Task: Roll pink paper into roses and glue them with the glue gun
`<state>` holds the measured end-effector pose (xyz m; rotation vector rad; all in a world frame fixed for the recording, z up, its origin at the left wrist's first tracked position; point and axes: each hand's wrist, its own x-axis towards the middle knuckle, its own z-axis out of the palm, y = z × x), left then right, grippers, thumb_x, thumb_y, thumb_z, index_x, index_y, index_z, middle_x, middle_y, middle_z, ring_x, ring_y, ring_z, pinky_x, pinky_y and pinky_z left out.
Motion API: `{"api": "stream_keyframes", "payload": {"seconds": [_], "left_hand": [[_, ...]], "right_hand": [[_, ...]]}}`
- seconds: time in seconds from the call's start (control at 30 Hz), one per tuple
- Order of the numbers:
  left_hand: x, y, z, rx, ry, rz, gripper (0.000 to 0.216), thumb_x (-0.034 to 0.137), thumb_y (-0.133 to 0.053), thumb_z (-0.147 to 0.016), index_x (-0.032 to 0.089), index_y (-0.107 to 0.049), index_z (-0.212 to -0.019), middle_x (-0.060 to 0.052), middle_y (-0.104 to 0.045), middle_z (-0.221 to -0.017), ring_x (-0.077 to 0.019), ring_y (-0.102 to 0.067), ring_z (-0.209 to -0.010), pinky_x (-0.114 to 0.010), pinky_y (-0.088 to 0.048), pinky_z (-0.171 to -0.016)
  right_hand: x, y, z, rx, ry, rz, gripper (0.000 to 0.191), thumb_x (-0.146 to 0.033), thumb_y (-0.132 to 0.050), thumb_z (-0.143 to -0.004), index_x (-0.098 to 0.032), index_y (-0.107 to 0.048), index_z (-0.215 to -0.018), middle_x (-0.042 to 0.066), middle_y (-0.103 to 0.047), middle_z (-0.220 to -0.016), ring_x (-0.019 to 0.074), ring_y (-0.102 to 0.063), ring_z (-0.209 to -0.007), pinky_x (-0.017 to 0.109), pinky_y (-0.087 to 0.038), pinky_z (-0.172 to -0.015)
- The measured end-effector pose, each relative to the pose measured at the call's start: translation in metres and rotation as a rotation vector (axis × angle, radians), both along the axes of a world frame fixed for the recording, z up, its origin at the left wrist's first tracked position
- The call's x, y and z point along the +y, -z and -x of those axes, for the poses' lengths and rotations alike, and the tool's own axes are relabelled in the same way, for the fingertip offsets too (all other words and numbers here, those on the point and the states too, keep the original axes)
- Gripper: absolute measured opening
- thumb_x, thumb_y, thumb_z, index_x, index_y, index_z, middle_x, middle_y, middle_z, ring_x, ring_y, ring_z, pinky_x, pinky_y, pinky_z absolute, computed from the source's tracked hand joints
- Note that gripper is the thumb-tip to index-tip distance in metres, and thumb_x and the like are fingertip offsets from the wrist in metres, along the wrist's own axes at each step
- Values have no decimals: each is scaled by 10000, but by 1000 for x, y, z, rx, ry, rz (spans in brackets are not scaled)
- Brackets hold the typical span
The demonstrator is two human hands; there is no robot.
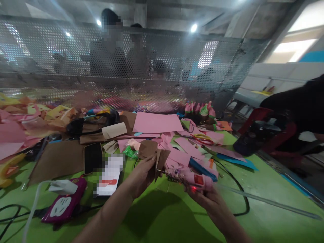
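From the head camera, we see our left hand pinching a folded brown paper piece over the green table, just in front of the heap of pink paper scraps. The fingers are closed on its left edge; the paper stands roughly upright, its point aimed down toward the table and its long axis near vertical, tilted a little to the left.

We judge this piece to be very light, thin and easily creased, so it is best held by the edges or the fold, with a soft pinch away from any fresh glue.

Our right hand is wrapped around a pink glue gun, clamped on its body. The gun lies nearly level, its long axis running left to right, with the nozzle pointing left at the lower part of the brown paper, very near or touching it; we cannot tell which. A small red light glows on its side. We judge it stiff, heavier than the paper, and hot at the tip, so the grip belongs on the handle.

A black cord curls on the table behind the gun. To the left lie a dark phone and a magenta pouch.
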<state>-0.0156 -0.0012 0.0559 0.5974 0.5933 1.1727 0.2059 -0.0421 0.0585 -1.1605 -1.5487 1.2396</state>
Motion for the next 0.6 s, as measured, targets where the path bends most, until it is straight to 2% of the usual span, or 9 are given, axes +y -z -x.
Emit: {"api": "stream_keyframes", "payload": {"seconds": [0.23, 0.43, 0.6], "left_hand": [[-1, -2, -1, -4, 5, -4, 332, 405, -825, -717, 124, -731, -866, -24, -642, -732, -107, -557, -636, -208, -457, -569], [-3, 1, -1, 4, 24, -10, 321, 403, -792, -761, 129, -725, -915, -12, -624, -742, -92, -536, -613, -207, -450, -571], [-4, -2, -1, 3, 13, -10, 315, 398, -820, -725, 126, -713, -844, 3, -600, -688, -93, -530, -591, -219, -443, -575]], "right_hand": [[1, -2, 2, 1, 17, -12, 413, -583, -718, -767, -220, -755, -961, 96, -756, -974, 285, -679, -922, 375, -556, -842], [2, -1, 2, 17, 5, -12, 410, -565, -715, -783, -211, -753, -985, 107, -750, -1006, 275, -672, -910, 395, -545, -878], [5, -7, 4, 35, 19, -65, 404, -568, -713, -784, -215, -760, -976, 107, -747, -1013, 266, -668, -884, 415, -531, -915]]}}
